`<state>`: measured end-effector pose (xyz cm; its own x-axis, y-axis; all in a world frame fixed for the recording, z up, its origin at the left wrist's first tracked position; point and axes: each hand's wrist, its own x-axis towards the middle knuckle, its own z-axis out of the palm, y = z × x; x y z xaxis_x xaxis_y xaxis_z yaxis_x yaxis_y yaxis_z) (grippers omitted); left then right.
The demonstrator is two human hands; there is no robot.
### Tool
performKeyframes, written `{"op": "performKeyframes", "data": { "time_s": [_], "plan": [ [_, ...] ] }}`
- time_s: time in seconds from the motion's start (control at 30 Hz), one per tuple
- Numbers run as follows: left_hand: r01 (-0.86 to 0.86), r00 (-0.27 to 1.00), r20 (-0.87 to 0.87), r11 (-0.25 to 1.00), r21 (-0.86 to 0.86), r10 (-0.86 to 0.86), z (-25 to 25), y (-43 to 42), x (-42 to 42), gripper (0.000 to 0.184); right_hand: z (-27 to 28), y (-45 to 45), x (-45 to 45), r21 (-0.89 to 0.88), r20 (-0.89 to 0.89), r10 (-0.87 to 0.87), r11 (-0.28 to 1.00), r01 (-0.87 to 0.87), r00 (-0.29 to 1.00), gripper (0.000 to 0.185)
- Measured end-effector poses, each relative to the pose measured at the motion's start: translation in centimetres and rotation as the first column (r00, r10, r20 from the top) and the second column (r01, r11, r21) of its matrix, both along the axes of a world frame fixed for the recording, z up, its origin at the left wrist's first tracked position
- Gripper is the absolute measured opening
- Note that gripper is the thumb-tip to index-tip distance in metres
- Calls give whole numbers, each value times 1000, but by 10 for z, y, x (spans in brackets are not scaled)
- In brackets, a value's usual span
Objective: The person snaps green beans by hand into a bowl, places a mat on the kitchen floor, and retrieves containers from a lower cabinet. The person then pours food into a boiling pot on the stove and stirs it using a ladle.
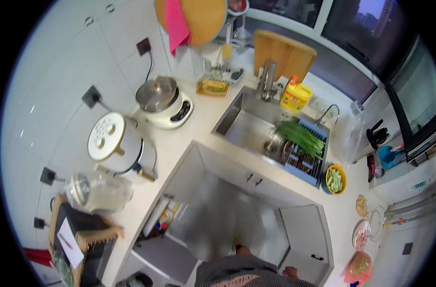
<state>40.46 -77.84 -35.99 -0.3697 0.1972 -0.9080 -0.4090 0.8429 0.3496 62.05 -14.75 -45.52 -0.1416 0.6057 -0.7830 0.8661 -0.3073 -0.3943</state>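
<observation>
At the bottom edge, beside the grey clothing, a small part of my right hand [289, 271] shows; it is blurred and its fingers are not clear. Nearest to it is a grey cabinet door [306, 239]. I do not see my left hand. A bare foot or lower leg [242, 249] shows below my body. Ahead, a bunch of green leafy stalks [301, 137] lies across a blue rack [301, 176] over the steel sink [244, 122]. To the right stands a yellow-rimmed bowl [342, 171] of cut green pieces [334, 181].
Along the left counter stand a glass-lidded pot [158, 98], a tall white cooker [113, 143] and a clear jar [100, 193]. A yellow jug [296, 98] is behind the sink. A plate of meat [361, 235] and a red bag [358, 268] sit right. A drawer [163, 215] stands open.
</observation>
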Motion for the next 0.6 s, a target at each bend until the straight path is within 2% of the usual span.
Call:
{"op": "performKeyframes", "data": {
  "time_s": [0.07, 0.1, 0.13, 0.17, 0.27, 0.37, 0.4, 0.47, 0.53, 0.57, 0.6],
  "plan": [
    [410, 899, -214, 907, 97, -383, -46, -39, 35, 21, 44, -19, -11, -39, -7, 88, 995, -88, 996, 20],
    [691, 625, -558, 719, 70, -546, -54, -49, 47, 23, 59, -29, -14, -52, -7, 116, 992, -116, 993, 20],
    [457, 886, -149, 883, 106, -440, -55, -45, 43, 21, 73, -39, -10, -63, -3, 127, 990, -127, 992, 20],
    [327, 942, 68, 944, 44, -330, -47, -30, 23, 20, 77, -45, -10, -66, -7, 139, 988, -139, 990, 20],
    [280, 922, 280, 960, -9, -266, -31, -3, -13, 15, 90, -59, -8, -65, -1, 148, 987, -148, 989, 20],
    [295, 876, 398, 956, 6, -273, -24, 21, -45, 11, 100, -65, -8, -52, 5, 126, 991, -125, 992, 20],
    [252, 908, 309, 958, 139, -284, -57, 4, -39, 14, 105, -67, -9, -48, 8, 115, 992, -115, 993, 20],
    [636, 757, 35, 748, 189, -652, -104, 15, -45, 18, 113, -71, -7, -42, 19, 99, 994, -98, 995, 20],
    [652, 757, 55, 758, -11, -651, -35, 65, -100, 18, 115, -72, -1, -36, 28, 84, 996, -83, 996, 21],
    [212, 966, 158, 977, -30, -204, -43, 76, -115, 20, 117, -74, 3, -28, 32, 78, 997, -77, 996, 21],
    [832, 548, -234, 553, 51, -803, -48, 83, -142, 24, 119, -75, 6, -24, 38, 76, 997, -75, 996, 21]
  ]
}}
